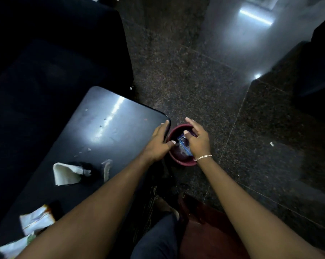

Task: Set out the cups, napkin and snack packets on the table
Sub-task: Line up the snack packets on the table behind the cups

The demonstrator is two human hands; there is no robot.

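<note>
A dark red round bin (178,161) stands on the floor just past the corner of a black table (94,128). A shiny blue packet (184,146) lies in the bin. My right hand (198,141) reaches into the bin, its fingers curled around the blue packet. My left hand (158,142) rests on the table corner and the bin's rim, fingers spread. On the table lie a folded white napkin (65,173), a white strip (107,168), and white snack packets (36,222) near the front edge.
Dark speckled stone floor (232,109) lies ahead and to the right. A black sofa (45,43) stands behind the table at the left, another dark seat (318,71) at the right. Crumbs dot the tabletop. My knees are at the bottom.
</note>
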